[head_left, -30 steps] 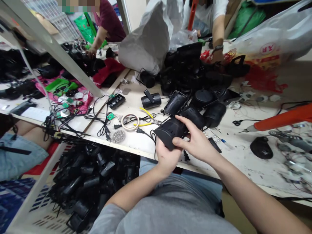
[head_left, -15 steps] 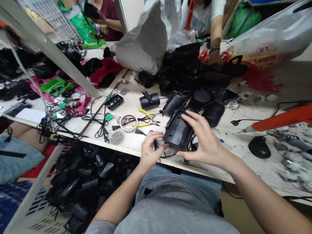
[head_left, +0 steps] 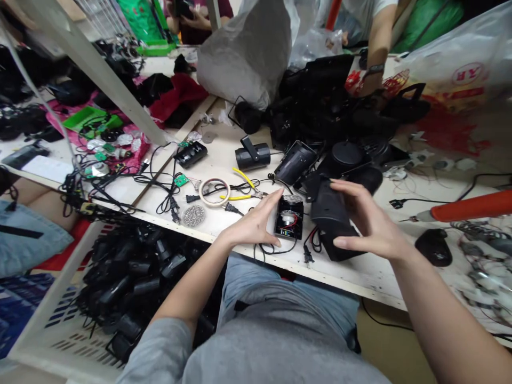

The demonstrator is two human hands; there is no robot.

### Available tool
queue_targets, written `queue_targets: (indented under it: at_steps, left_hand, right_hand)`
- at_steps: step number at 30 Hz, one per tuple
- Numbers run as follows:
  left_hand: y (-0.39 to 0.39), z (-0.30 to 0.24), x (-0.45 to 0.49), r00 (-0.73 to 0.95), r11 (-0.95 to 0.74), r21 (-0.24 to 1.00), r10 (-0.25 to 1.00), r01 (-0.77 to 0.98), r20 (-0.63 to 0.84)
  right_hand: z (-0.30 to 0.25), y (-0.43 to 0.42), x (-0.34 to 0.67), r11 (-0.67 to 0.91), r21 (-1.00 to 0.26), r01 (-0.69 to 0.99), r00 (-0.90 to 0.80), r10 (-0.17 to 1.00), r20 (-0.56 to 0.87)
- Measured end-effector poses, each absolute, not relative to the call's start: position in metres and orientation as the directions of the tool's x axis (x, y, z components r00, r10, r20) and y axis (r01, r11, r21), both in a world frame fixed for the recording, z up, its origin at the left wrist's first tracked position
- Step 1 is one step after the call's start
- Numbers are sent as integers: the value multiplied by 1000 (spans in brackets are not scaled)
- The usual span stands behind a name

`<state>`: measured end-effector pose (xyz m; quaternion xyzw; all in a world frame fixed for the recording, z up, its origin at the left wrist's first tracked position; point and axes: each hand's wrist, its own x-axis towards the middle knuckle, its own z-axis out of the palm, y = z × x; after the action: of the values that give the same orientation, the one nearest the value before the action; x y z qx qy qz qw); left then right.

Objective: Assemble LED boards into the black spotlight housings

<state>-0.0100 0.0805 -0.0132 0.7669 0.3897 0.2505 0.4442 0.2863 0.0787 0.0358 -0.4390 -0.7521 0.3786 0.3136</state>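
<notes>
My left hand has its thumb and fingers around the left side of a small open black unit. A pale round part and thin coloured wires show inside that unit. My right hand grips a black plastic casing from its right side, with the thumb low and the fingers at the top. The casing is tilted and stands apart from the open unit. A black cable with a plug lies between them at the table edge.
Yellow-handled cutters, a tape roll and a metal wool pad lie left. Black lamp-like housings are piled behind. An orange-handled tool is at right. Below left stands a white crate. A co-worker's arm reaches in opposite.
The black casing has come apart from the open unit, exposing its inside. My right hand has moved right with the casing. The camera view has shifted slightly.
</notes>
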Motion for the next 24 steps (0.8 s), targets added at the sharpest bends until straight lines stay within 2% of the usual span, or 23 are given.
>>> queue_targets:
  at_steps: [4,10,18,24]
  left_hand:
    - [100,-13,-2,661,-346,881,748,322,52]
    - [100,-12,-12,659,-333,883,752,332,35]
    - [88,-22,-25,625,-248,904,780,348,-27]
    - [90,-19,-25,645,-260,898,764,355,-34]
  right_hand:
    - [25,84,280,387,-796,465,-458,875,157]
    - [22,86,285,373,-823,429,-447,879,165]
    - [23,83,271,474,-712,518,-492,846,206]
    - [15,81,252,584,-619,524,-590,774,230]
